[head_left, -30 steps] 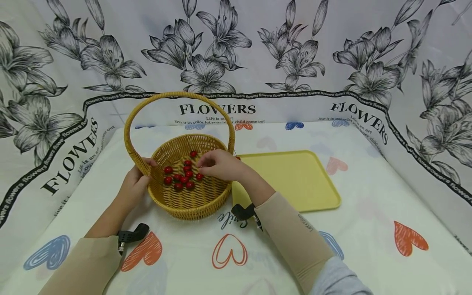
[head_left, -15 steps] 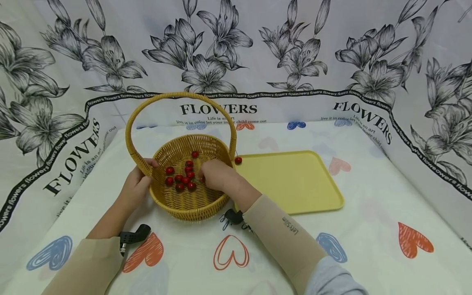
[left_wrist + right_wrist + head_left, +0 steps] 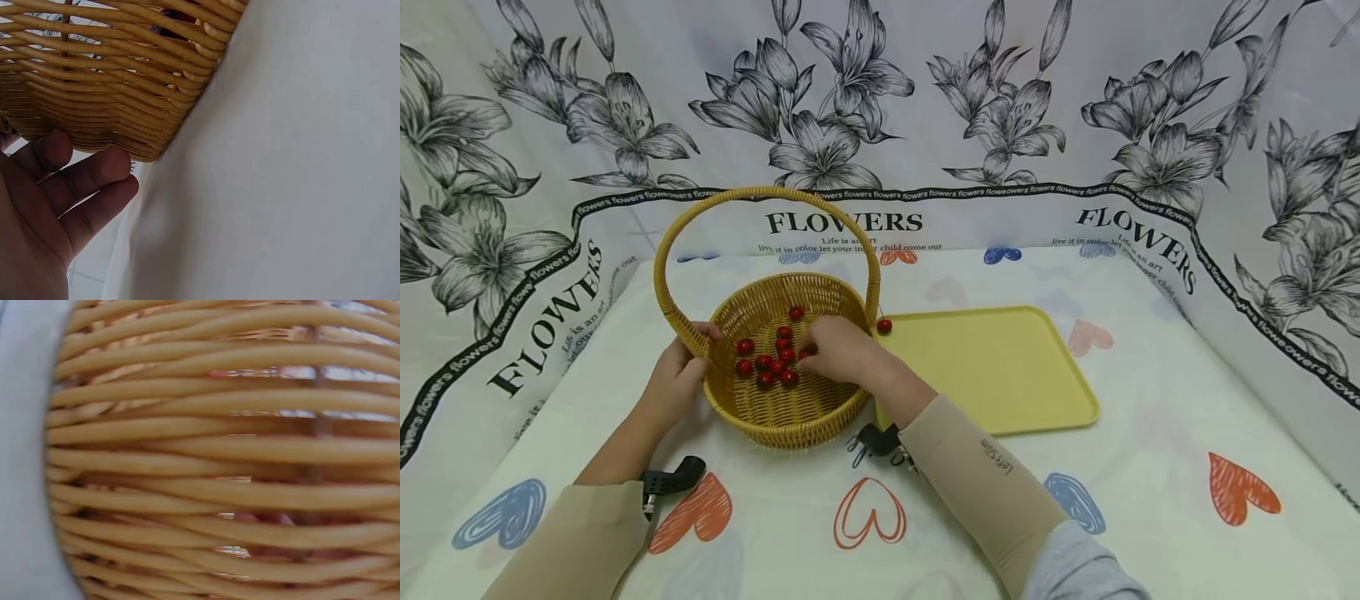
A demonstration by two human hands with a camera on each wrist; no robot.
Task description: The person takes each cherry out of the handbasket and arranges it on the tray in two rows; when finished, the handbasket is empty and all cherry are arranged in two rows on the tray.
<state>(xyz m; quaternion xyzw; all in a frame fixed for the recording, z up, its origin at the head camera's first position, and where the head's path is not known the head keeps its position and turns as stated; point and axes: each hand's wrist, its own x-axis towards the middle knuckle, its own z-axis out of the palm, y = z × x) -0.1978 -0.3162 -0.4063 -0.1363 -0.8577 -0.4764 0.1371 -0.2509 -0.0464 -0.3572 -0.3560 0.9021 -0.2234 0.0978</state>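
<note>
A round woven basket (image 3: 797, 435) with a tall arched handle (image 3: 767, 192) stands left of centre in the head view. Several red cherries (image 3: 765, 380) lie scattered on its floor. At the left rim, by the foot of the handle, my left hand (image 3: 673, 379) grips the basket; in the left wrist view, its other fingers (image 3: 100, 172) are bent beside the woven wall. My right hand (image 3: 842, 352) reaches in over the right side, pinching a cherry (image 3: 806, 354) mostly covered by the fingertips. Only the basket's outer weave (image 3: 187, 450) fills the right wrist view.
A yellow tray (image 3: 992, 367) lies right of the basket, its left end close against it. One cherry (image 3: 884, 326) with a stem sits at the tray's upper left corner. White cloth (image 3: 775, 517) printed with hearts covers the table, and a flowered curtain (image 3: 925, 125) hangs behind.
My right hand dipped deeper into the basket, then rose slightly with a cherry at the fingertips. The cherry at the tray corner came into fuller view. My left hand kept its place.
</note>
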